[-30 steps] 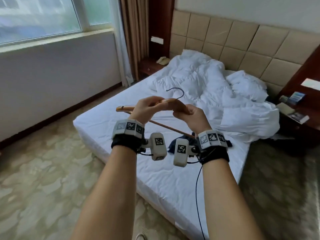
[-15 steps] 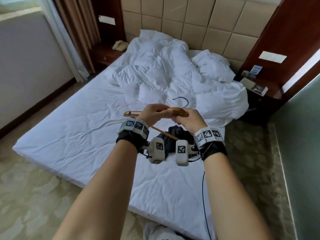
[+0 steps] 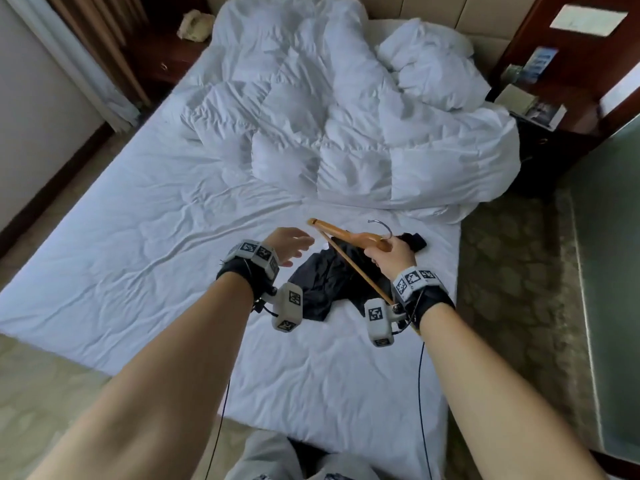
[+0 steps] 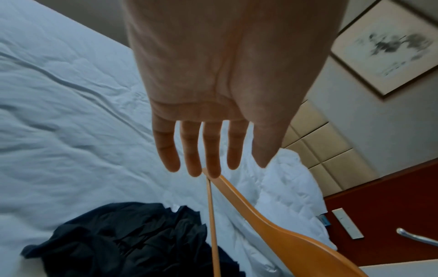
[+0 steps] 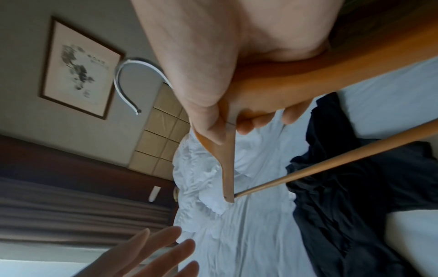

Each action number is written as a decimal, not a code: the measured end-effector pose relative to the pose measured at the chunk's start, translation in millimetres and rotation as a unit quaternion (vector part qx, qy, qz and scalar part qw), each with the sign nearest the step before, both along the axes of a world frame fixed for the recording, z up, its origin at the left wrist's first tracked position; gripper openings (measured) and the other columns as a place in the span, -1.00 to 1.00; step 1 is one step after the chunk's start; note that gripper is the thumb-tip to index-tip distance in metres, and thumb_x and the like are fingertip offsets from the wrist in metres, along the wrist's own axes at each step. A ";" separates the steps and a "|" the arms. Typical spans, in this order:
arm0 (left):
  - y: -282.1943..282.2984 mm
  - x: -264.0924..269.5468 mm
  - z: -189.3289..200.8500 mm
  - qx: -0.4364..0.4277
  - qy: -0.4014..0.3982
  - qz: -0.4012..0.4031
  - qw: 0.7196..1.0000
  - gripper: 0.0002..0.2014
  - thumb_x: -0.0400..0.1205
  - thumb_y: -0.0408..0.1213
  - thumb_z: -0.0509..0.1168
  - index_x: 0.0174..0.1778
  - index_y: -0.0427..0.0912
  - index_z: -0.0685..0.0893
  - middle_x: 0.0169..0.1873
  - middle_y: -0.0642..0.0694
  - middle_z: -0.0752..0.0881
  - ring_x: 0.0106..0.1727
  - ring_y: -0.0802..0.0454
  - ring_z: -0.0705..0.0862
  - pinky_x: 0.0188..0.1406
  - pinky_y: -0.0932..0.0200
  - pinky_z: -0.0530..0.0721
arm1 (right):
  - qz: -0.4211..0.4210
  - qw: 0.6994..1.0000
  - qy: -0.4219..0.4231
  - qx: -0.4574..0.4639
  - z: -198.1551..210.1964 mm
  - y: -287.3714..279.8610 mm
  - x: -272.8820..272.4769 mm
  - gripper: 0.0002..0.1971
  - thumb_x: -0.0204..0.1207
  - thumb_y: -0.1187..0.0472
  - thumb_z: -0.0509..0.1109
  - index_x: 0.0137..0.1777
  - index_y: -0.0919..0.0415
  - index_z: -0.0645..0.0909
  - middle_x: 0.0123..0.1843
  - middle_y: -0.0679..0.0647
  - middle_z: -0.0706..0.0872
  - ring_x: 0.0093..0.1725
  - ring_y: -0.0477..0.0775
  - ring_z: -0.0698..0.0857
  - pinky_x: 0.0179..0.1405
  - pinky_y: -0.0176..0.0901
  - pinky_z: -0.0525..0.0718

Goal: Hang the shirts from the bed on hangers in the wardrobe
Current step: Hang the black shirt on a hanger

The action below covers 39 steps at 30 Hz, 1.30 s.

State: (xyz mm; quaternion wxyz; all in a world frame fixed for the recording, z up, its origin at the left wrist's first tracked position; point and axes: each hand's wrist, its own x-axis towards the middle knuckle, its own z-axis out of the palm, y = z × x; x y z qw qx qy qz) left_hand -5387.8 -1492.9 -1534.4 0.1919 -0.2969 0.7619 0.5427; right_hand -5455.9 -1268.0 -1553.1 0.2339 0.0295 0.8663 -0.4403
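Observation:
My right hand (image 3: 387, 255) grips a wooden hanger (image 3: 346, 232) with a metal hook (image 3: 383, 226) at its middle, above the bed. In the right wrist view its fingers (image 5: 251, 121) curl round the hanger (image 5: 308, 78). A crumpled dark shirt (image 3: 329, 282) lies on the white sheet (image 3: 145, 244) right under the hanger, near the bed's right edge. My left hand (image 3: 289, 245) hovers to the left of the hanger's tip with straight, spread fingers (image 4: 192, 150) and holds nothing. The dark shirt (image 4: 123, 241) and the hanger (image 4: 272, 224) show below that hand in the left wrist view.
A bunched white duvet (image 3: 346, 126) and pillow (image 3: 429, 67) cover the head end of the bed. Dark wooden nightstands stand at the back left (image 3: 166, 60) and back right (image 3: 547, 133). Patterned carpet (image 3: 512, 271) runs along the bed's right side, with a glass panel (image 3: 609, 271) beyond.
My left hand has let go of the hanger and opened to its left. The right hand has carried the hanger lower, over the dark shirt. The view has tilted down onto the bed.

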 end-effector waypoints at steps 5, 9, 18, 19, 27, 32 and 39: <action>-8.0 -29.9 -57.2 0.026 -0.054 0.045 0.997 -0.86 0.73 -0.21 0.29 0.07 -0.19 0.68 0.01 -0.15 0.72 0.00 -0.06 0.65 0.07 0.01 0.62 | -0.014 0.999 -0.022 0.028 -41.5 -1.1 -21.5 -0.91 0.52 0.14 0.44 -0.06 -0.09 0.62 -0.05 0.08 0.80 -0.02 0.14 0.74 0.10 -0.03 0.69; -19.8 -45.8 -111.8 0.016 -0.098 0.038 0.994 -0.86 0.72 -0.27 0.26 0.04 -0.26 0.67 -0.03 -0.19 0.71 -0.03 -0.10 0.65 -0.10 0.06 0.60 | -0.038 0.997 -0.039 0.050 -75.3 -7.4 -35.8 -0.79 0.55 0.16 0.39 0.17 0.04 0.66 -0.03 0.08 0.78 -0.03 0.13 0.73 0.06 -0.04 0.69; -35.1 -72.1 -214.3 -0.048 -0.156 -0.040 0.986 -0.87 0.66 -0.29 0.27 -0.12 -0.20 0.71 -0.13 -0.25 0.78 -0.16 -0.15 0.69 -0.25 0.12 0.64 | -0.084 0.988 -0.086 0.093 -147.5 -18.3 -63.1 -0.71 0.50 0.20 0.34 0.21 0.02 0.65 -0.07 0.09 0.78 -0.15 0.11 0.73 -0.15 -0.16 0.56; -34.9 -74.3 -223.7 -0.059 -0.161 -0.054 0.984 -0.87 0.64 -0.27 0.28 -0.12 -0.18 0.72 -0.17 -0.23 0.78 -0.18 -0.17 0.70 -0.21 0.08 0.68 | -0.093 0.988 -0.083 0.094 -152.9 -20.0 -66.3 -0.72 0.49 0.23 0.33 0.19 0.02 0.66 -0.10 0.08 0.76 -0.19 0.11 0.71 -0.18 -0.16 0.57; -20.8 -108.6 -267.1 -0.124 -0.166 -0.134 0.969 -0.89 0.65 -0.28 0.26 -0.02 -0.10 0.69 -0.14 -0.17 0.71 -0.09 -0.17 0.67 0.06 0.02 0.68 | -0.152 0.982 -0.076 0.087 -192.0 -27.3 -93.9 -0.73 0.50 0.35 0.32 0.10 0.01 0.64 -0.24 -0.03 0.61 -0.35 -0.05 0.59 -0.32 -0.24 0.54; -14.8 -137.9 -296.3 -0.134 -0.164 -0.145 0.967 -0.73 0.63 -0.21 0.27 0.23 -0.08 0.69 0.13 -0.19 0.75 0.11 -0.23 0.71 0.17 0.02 0.68 | -0.156 0.978 -0.090 0.107 -213.7 -26.8 -110.0 -0.66 0.54 0.35 0.29 0.25 0.02 0.62 -0.03 0.16 0.67 -0.41 -0.15 0.50 -0.62 -0.53 0.42; -3.2 -159.7 -334.0 -0.165 -0.153 -0.178 0.958 -0.43 0.62 -0.18 0.28 0.58 -0.10 0.36 0.50 -0.21 0.41 0.45 -0.27 0.47 0.40 -0.12 0.49 | -0.143 0.972 -0.139 0.122 -234.7 -23.5 -119.1 -0.74 0.50 0.36 0.29 0.18 0.31 0.61 -0.06 0.22 0.63 -0.25 0.12 0.61 -0.33 -0.17 0.58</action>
